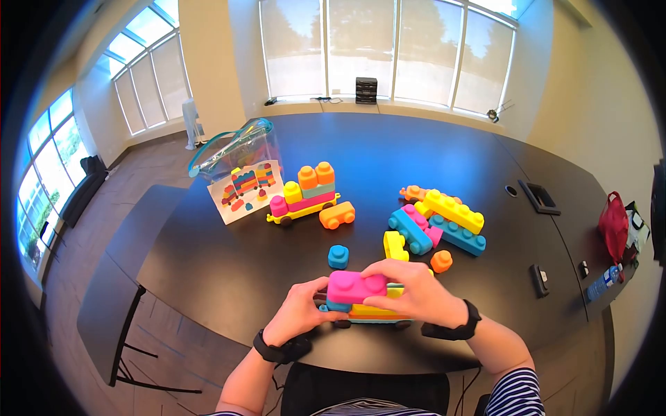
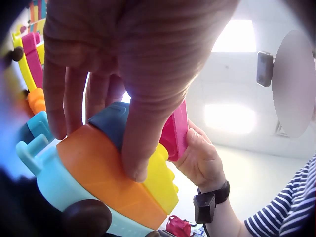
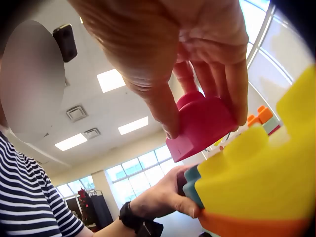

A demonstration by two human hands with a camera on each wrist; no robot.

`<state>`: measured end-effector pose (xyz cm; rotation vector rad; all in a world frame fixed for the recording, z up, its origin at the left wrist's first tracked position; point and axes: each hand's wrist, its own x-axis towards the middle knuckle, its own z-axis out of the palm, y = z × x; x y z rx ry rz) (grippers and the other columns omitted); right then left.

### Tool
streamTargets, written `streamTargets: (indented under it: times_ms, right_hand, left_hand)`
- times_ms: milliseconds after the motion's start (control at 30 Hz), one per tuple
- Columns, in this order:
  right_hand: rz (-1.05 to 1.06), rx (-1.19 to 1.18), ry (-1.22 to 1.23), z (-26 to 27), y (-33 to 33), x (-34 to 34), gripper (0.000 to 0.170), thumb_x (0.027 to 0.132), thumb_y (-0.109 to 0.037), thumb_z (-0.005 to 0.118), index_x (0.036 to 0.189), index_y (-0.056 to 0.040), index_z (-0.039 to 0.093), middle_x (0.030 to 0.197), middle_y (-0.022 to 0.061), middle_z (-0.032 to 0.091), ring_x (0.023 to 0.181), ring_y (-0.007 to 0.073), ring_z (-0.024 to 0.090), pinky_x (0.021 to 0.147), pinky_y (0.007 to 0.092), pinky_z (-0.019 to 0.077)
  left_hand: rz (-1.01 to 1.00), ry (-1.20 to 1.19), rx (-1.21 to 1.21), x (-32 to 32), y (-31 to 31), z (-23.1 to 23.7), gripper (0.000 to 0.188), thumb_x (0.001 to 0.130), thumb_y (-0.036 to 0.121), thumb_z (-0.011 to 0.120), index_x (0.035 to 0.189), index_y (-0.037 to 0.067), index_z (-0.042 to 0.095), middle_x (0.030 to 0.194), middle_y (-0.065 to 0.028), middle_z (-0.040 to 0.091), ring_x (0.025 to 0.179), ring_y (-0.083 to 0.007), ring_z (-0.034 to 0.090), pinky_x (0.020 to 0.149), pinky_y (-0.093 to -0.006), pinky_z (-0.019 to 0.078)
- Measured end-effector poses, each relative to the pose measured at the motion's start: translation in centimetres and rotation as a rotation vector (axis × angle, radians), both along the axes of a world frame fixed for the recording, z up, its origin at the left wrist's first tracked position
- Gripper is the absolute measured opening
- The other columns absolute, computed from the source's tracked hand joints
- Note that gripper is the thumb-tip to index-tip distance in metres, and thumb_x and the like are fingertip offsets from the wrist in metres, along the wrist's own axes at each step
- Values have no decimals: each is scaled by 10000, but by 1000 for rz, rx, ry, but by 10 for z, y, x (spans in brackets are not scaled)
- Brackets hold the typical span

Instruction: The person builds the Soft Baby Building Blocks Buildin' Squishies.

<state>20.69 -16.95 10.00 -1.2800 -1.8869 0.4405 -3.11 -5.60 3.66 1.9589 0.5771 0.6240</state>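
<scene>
My right hand [image 1: 423,298] pinches a pink two-stud building block [image 1: 347,286] between thumb and fingers, tilted over a stack near the table's front edge. The stack has a light blue wheeled base [image 2: 54,177], an orange block [image 2: 91,155] on it, then a yellow block [image 3: 252,182] and a small blue block [image 2: 112,121] side by side on top. My left hand [image 1: 297,312] grips the stack at its left end, thumb against the orange side and fingers on the far side. In the head view the pink block covers part of the blue block.
Beyond stands a built yellow train car [image 1: 312,206] beside an orange piece [image 1: 338,215], a picture card [image 1: 246,194] and a clear bag [image 1: 243,149]. A small blue block [image 1: 338,256] and orange block [image 1: 441,261] lie nearer. Several loose pieces, including a yellow block [image 1: 454,211], cluster right.
</scene>
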Motion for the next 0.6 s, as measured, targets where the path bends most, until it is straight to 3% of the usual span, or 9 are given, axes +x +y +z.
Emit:
streamTargets:
  times_ms: [100, 400, 600]
  right_hand:
    - [13, -26, 15, -9, 2, -8, 462, 879, -169, 895, 1278, -31, 708, 1132, 129, 746, 973, 283, 745, 880, 360, 599]
    - [40, -24, -184, -5, -2, -9, 360, 938, -177, 816, 1273, -90, 720, 1127, 106, 691, 898, 360, 722, 806, 428, 602]
    - [22, -17, -228, -5, -2, -10, 345, 958, -224, 795, 1276, -114, 719, 1118, 94, 693, 888, 352, 722, 784, 426, 599]
  left_hand:
    - [-14, 12, 50, -1, 2, 3, 620, 766, 112, 960, 1321, 20, 701, 1160, -136, 801, 1064, -267, 789, 1019, -387, 604]
    - [13, 14, 58, 0, 1, 0, 581, 740, 127, 981, 1241, 15, 709, 1140, -137, 802, 1059, -280, 791, 1004, -386, 610]
    - [15, 30, 69, -1, 1, 2, 569, 737, 112, 976, 1231, 18, 709, 1116, -145, 801, 1050, -292, 790, 987, -383, 610]
